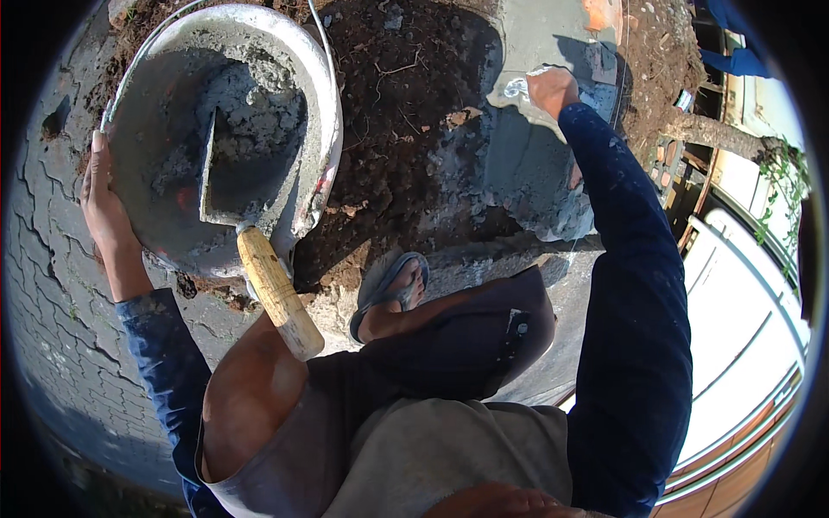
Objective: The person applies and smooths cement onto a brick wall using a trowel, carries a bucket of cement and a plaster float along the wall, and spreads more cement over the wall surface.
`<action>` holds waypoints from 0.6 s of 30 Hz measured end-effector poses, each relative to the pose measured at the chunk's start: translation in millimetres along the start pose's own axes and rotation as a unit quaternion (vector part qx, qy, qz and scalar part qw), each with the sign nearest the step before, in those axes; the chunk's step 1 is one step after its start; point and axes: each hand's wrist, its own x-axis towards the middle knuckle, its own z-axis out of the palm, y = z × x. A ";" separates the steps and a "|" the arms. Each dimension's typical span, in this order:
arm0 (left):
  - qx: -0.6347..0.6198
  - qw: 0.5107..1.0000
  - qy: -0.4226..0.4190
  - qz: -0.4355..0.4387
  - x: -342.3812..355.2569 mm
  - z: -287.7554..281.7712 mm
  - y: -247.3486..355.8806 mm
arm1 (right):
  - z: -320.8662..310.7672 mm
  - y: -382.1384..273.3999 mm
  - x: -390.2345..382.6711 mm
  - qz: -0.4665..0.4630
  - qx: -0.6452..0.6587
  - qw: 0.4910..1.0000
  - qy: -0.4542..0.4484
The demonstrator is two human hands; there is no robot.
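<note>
My left hand (110,216) grips the outer rim of a white, cement-streaked bucket (325,164) at the left. Inside lies grey wet mortar (246,99) with a trowel (278,289), its wooden handle resting over the near rim and its blade down in the mix. My right hand (551,90) is closed, low over a strip of grey cement (535,168) beyond my knee; whatever is in its fingers I cannot make out. Near it the cement surface is partly smooth, with a rough lower edge.
Dark soil with roots (397,112) separates bucket and cement strip. Pavers (52,259) curve along the left. At the right are a trunk or branch (717,131), plants, pale railings (760,293) and blue fabric (734,60). My sandalled foot (401,285) is below the soil.
</note>
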 end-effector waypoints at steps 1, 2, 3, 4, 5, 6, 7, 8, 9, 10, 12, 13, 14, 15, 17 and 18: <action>-0.003 1.000 -0.007 0.002 1.4 -0.2 -0.9 | 1.3 -4.3 -7.4 -0.004 0.003 1.000 -0.006; -0.005 1.000 -0.007 0.002 2.3 0.3 -2.5 | 1.8 -9.2 -15.1 0.008 0.001 1.000 -0.010; 0.000 1.000 0.006 0.023 3.2 1.1 -4.6 | 4.4 -13.0 -22.2 0.008 -0.001 1.000 -0.009; 0.006 0.999 0.020 0.044 2.7 -0.1 -4.8 | 7.0 -18.0 -27.9 0.009 0.009 1.000 -0.015; 0.006 0.999 0.021 0.044 2.4 -2.1 -4.7 | 10.0 -23.0 -33.9 0.010 0.019 1.000 -0.021; 0.006 0.999 0.019 0.038 2.3 -4.1 -4.6 | 13.4 -29.0 -39.8 0.002 0.023 1.000 -0.014; 0.003 0.999 0.015 0.032 2.2 -4.1 -4.3 | 15.2 -33.7 -47.1 0.004 0.022 1.000 -0.014; 0.002 0.999 0.014 0.032 1.7 -3.4 -3.4 | 17.2 -38.4 -54.7 0.010 0.030 0.999 -0.023; 0.018 0.999 0.007 0.034 1.1 -2.5 -2.3 | 19.6 -42.7 -61.7 0.017 0.039 0.999 -0.033; 0.034 0.999 0.000 0.037 0.6 -2.2 0.1 | 21.7 -46.6 -67.6 0.006 0.042 0.998 -0.049; 0.019 0.999 -0.012 0.035 3.6 -4.7 -1.0 | 38.1 -51.8 -73.2 0.007 0.059 0.996 -0.060; 0.004 0.999 -0.021 0.030 3.2 -4.5 -1.5 | 39.2 -54.8 -76.7 0.006 0.073 0.995 -0.071; 0.004 0.999 -0.023 0.030 2.1 -3.7 -2.0 | 40.9 -58.1 -82.8 0.004 0.091 0.993 -0.070; -0.007 0.999 -0.008 0.035 0.7 -2.2 -2.0 | 43.1 -62.7 -90.0 0.006 0.092 0.993 -0.070; -0.021 0.999 0.003 0.039 -0.4 1.5 -2.8 | 31.5 -72.7 -109.4 0.053 0.142 0.983 -0.107; -0.026 0.999 -0.007 0.032 0.7 1.3 -4.0 | 41.2 -78.8 -115.9 0.037 0.125 0.986 -0.100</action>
